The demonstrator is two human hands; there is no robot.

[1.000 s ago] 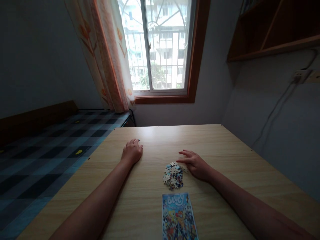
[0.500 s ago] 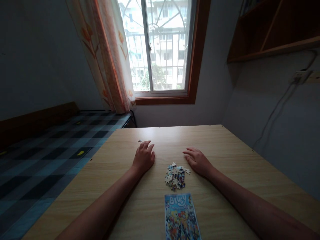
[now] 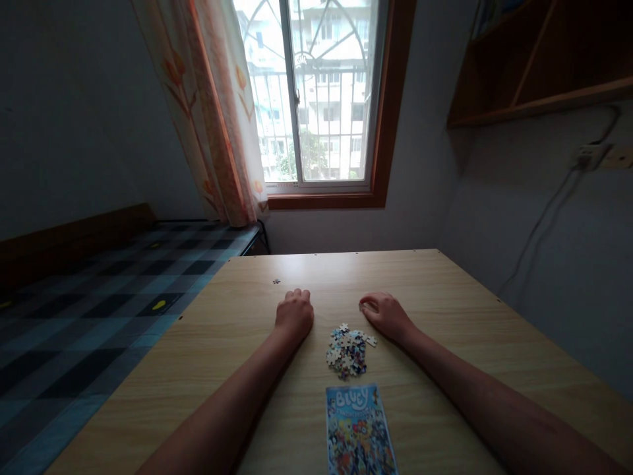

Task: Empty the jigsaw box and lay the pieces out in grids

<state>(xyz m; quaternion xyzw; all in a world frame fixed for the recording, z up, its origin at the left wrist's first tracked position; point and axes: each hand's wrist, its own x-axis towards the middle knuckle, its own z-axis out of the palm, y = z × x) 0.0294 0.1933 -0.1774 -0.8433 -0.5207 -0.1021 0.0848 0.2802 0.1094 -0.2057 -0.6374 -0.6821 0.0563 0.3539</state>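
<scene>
My left hand (image 3: 295,313) rests on the table, left of the puzzle heap, with its fingers curled under. Anything inside it is hidden. Right of the heap, my right hand (image 3: 388,313) pinches thumb and forefinger together on a small pale bit that looks like a puzzle piece (image 3: 361,307). Between my forearms lies a loose heap of jigsaw puzzle pieces (image 3: 346,349), many with their pale backs up. A single puzzle piece (image 3: 276,281) sits apart, beyond my left hand. Nearest to me is a colourful sheet or box lid (image 3: 360,429) marked "BLUEY".
The wooden table (image 3: 425,277) reaches toward a window (image 3: 331,119) with a flowered curtain (image 3: 212,132). A bed with a checked cover (image 3: 123,297) stands along the left side. A wall shelf (image 3: 534,99) and a hanging cable (image 3: 537,227) are on the right.
My left hand has moved right and slightly nearer, and its spread fingers have curled in. My right hand's fingers have closed into a pinch. The heap and lone piece stay put.
</scene>
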